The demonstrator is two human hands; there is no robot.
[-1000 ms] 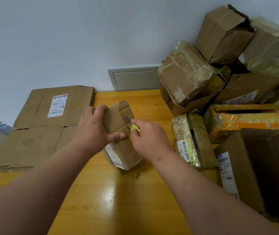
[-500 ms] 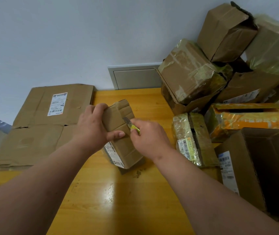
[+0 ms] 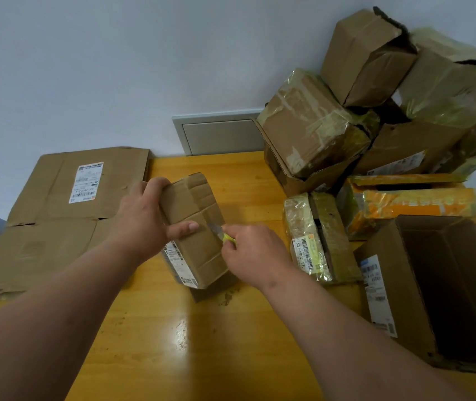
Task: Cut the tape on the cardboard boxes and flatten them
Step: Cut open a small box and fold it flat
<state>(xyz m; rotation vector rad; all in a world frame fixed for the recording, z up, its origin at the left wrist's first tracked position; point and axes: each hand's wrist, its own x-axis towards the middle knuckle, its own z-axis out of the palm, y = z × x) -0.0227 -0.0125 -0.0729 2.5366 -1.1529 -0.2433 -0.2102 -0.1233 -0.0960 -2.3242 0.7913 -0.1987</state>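
small cardboard box [image 3: 195, 227] at table [image 3: 173, 342] centre, tilted up and clamped by left hand [image 3: 144, 224] to steady the taped seam, with right hand [image 3: 252, 253] at 3 o'clock pinching yellow-handled cutter [image 3: 221, 232] against it.

We have one head-worn, wide-angle view looking forward and down, close over the yellow surface [image 3: 150, 328], toward the wall [image 3: 115, 68] behind it.
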